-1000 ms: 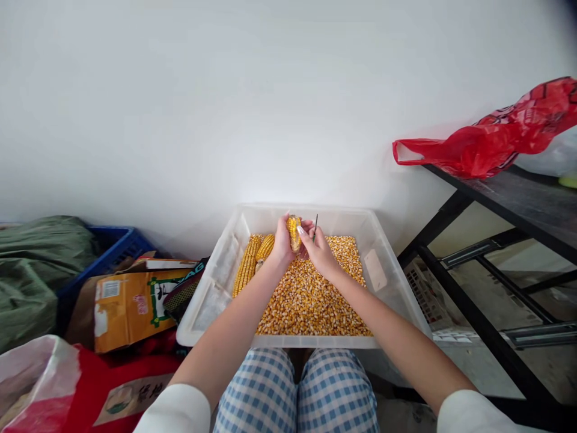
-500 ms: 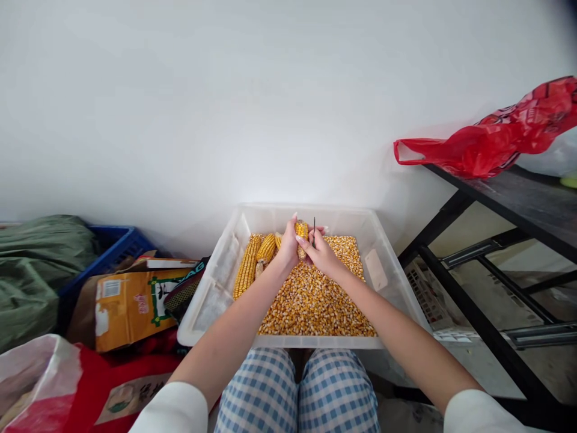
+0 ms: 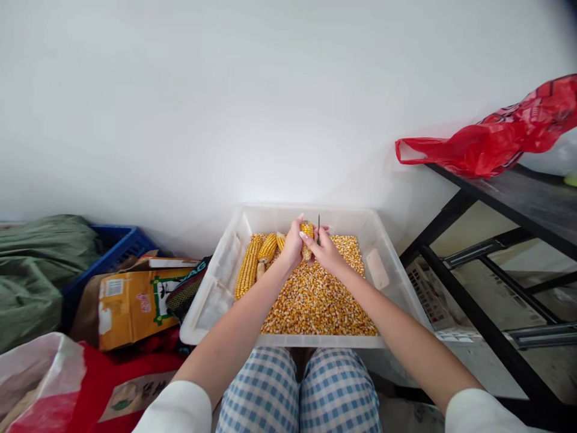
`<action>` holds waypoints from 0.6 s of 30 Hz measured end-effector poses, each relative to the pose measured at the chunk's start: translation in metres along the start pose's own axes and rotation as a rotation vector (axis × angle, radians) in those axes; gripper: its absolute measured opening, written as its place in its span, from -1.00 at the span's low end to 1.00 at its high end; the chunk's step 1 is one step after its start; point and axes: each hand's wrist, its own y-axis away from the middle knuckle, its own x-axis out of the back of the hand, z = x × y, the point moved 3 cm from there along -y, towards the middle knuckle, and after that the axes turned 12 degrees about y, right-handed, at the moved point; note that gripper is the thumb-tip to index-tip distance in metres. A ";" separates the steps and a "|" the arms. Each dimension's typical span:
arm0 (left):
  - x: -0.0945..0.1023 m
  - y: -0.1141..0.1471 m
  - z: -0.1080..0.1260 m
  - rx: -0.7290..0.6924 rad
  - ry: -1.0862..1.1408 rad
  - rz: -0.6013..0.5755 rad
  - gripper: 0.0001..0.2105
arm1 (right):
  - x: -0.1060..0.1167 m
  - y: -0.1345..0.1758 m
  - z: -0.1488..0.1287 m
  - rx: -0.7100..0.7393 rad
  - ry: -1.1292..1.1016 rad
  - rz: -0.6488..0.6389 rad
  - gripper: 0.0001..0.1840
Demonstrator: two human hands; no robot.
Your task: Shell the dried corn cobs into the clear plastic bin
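Observation:
My left hand (image 3: 294, 242) is wrapped round a corn cob (image 3: 307, 231), partly stripped of its yellow kernels, and holds it above the loose kernels (image 3: 320, 300) in a clear plastic tub. My right hand (image 3: 327, 249) is closed round a thin dark pointed tool (image 3: 319, 224) whose shaft sticks up; its handle is mostly hidden by the fingers. The right thumb presses against the cob's side. Left of the hands lie a long whole cob (image 3: 248, 267) and a shorter cob (image 3: 267, 248), with another cob (image 3: 280, 240) partly behind my left hand.
The tub's rim (image 3: 311, 341) reaches over my knees, and a white wall rises behind it. At left are an orange carton (image 3: 135, 307), a blue crate (image 3: 117, 243) and a red-white sack (image 3: 94, 385). A black metal rack (image 3: 478, 288) with a red plastic bag (image 3: 491, 144) stands at right.
Both hands have shifted slightly right together with the cob and the tool, partly because the whole view shifted. The grips look the same.

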 end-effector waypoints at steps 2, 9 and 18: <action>0.000 0.001 0.001 0.003 -0.014 -0.003 -0.45 | 0.002 0.000 0.001 0.012 -0.003 -0.021 -0.59; 0.000 0.002 0.001 0.016 -0.050 -0.010 -0.44 | 0.003 -0.001 0.006 0.047 0.013 -0.064 -0.60; 0.004 -0.006 0.001 -0.079 0.135 0.062 -0.58 | 0.001 -0.007 0.006 0.001 -0.011 0.075 -0.56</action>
